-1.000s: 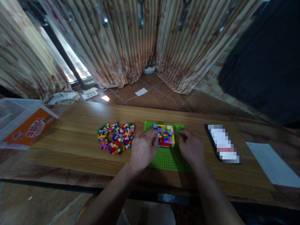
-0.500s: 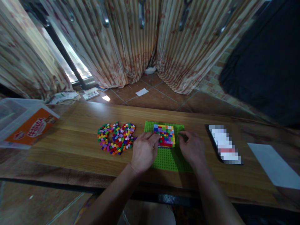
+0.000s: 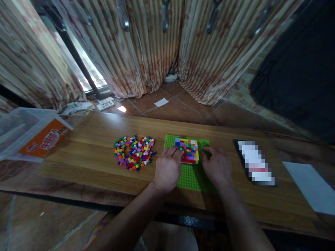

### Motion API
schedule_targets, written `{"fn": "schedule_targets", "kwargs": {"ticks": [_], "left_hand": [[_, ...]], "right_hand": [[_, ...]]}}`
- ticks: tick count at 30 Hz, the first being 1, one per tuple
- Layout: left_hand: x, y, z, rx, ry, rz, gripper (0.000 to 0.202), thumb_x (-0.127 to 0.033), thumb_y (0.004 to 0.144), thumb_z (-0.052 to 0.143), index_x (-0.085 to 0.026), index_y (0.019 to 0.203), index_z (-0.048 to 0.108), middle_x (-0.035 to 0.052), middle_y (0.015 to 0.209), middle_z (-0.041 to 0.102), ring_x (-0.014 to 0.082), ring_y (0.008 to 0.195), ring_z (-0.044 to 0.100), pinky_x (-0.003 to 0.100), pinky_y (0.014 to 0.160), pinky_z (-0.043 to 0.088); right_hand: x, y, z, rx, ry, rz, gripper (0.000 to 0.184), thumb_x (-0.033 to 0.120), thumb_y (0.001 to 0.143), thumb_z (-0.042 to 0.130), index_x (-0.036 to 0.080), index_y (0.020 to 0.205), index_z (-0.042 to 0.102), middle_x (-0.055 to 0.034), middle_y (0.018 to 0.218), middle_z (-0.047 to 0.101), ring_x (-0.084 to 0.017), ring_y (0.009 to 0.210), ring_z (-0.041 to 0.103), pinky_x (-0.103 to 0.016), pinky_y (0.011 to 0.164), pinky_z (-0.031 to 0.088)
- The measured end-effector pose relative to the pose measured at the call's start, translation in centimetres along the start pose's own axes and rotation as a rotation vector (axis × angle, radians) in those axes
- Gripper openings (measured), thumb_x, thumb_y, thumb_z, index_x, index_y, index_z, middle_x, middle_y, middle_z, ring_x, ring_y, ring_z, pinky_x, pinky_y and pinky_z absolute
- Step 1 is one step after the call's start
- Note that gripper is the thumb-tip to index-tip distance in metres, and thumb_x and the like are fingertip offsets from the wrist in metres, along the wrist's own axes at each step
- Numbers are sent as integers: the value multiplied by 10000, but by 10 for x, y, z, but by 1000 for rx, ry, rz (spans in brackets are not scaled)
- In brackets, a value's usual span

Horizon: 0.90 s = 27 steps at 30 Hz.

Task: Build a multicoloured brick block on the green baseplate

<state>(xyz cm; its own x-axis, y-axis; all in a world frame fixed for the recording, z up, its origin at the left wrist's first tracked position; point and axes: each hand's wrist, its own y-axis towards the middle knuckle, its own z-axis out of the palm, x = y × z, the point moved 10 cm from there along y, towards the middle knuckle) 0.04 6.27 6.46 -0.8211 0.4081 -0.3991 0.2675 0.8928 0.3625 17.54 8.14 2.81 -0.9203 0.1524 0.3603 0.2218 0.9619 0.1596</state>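
Note:
A square block of small multicoloured bricks (image 3: 192,150) sits on a green studded baseplate (image 3: 190,177). My left hand (image 3: 169,169) is at the block's left side, its thumb and fingers closed in a pinch over the left edge. Whatever those fingertips hold, if anything, is too small to make out. Just right of the block, my right hand (image 3: 217,165) rests over the baseplate's right side. Its fingers are bent, with a gap between thumb and forefinger and nothing visible in it. Left of the baseplate lies a loose pile of small coloured bricks (image 3: 138,158).
The wooden tabletop (image 3: 91,153) carries a phone with a blurred screen (image 3: 256,164) on the right, near a white sheet (image 3: 311,186). A clear plastic box (image 3: 31,113) with an orange label stands at the left end. Curtains (image 3: 146,52) hang beyond.
The whole view has shifted slightly, so the table's things appear a little farther right. My left fingers have moved slightly at the block's edge; my right hand stays beside it.

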Motion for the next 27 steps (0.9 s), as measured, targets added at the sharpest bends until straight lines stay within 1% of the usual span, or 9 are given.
{"fn": "schedule_targets", "kwargs": {"ticks": [5,8,12,15,18,21,23,25,27], "left_hand": [[8,-2,-1,-16,-58,-36,227,-145,915,479,-226,1027,658,34,975,702,180,885,621,309,799,512],[15,-4,-6,-83,-115,-72,237,-175,927,472,-228,1089,638,35,970,712,172,883,642,305,822,511],[25,-4,-19,-170,-219,-124,199,-175,909,501,-212,1028,655,33,940,722,163,875,661,284,812,512],[48,-3,-31,-221,-291,-224,184,-154,878,524,-204,980,669,26,925,727,149,850,669,255,774,515],[86,-2,-45,-252,-296,-374,177,-158,857,535,-202,955,675,16,896,729,141,783,672,241,722,512],[119,-3,-56,-216,-153,-476,188,-149,836,537,-201,934,688,23,868,728,160,781,671,258,726,501],[131,-1,-60,-156,-19,-482,212,-133,828,524,-199,931,697,40,893,726,181,839,666,282,777,493],[132,2,-60,-101,86,-429,231,-127,826,517,-199,947,701,52,946,719,196,912,649,305,843,478],[125,7,-54,-56,148,-346,233,-138,827,525,-201,973,697,53,996,710,207,964,624,328,897,457]], "right_hand": [[-1,0,1,2,3,-9,276,263,864,508,131,1030,686,-143,1080,644,-273,1055,557,-394,935,430],[-1,0,-1,-1,0,-11,280,270,866,504,134,1031,686,-141,1068,648,-273,1044,563,-397,929,434],[-1,0,-1,2,-13,-1,279,278,864,503,147,1026,689,-131,1063,651,-265,1022,578,-393,911,447],[-1,0,-1,3,-31,-13,281,287,865,496,159,1023,689,-124,1064,654,-263,1018,584,-387,903,451],[-1,0,-1,1,-49,-41,295,309,868,483,159,1018,687,-127,1045,659,-272,1005,592,-392,884,460],[-3,1,2,6,-50,-64,304,325,863,479,155,1004,688,-133,1036,662,-281,990,600,-396,868,469],[-4,2,4,9,-53,-70,313,334,865,470,156,1002,688,-135,1035,662,-286,981,604,-400,852,475],[-5,3,5,12,-62,-64,323,342,869,463,157,1007,688,-137,1038,662,-291,978,605,-405,844,477],[-4,3,6,24,-74,-58,324,340,868,463,160,1016,689,-137,1051,661,-294,985,605,-406,848,474]]}}
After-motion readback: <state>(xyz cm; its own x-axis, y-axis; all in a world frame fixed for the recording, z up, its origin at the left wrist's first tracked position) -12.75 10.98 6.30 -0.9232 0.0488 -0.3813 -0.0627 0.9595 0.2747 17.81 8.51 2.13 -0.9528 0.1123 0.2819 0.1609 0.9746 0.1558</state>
